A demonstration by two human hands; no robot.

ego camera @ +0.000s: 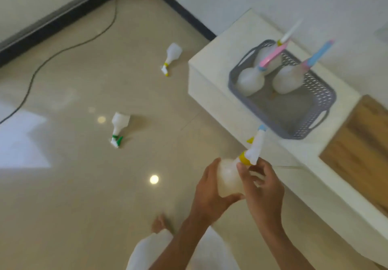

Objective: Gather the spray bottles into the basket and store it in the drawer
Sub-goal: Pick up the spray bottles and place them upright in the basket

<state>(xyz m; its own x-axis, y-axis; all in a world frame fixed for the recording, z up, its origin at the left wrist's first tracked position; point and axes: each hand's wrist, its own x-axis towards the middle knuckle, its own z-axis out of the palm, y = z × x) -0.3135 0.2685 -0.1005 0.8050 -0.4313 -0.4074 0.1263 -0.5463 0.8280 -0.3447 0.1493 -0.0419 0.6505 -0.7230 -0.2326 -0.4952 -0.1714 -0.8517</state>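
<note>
While a spray bottle [231,175] is held in front of the body, wrapped by the fingers of the left hand [210,192] and pinched at the neck by the right hand [262,183], a fumbled handover could drop it short of the basket [294,120]. Its long axis is tilted, nozzle toward the basket.
</note>
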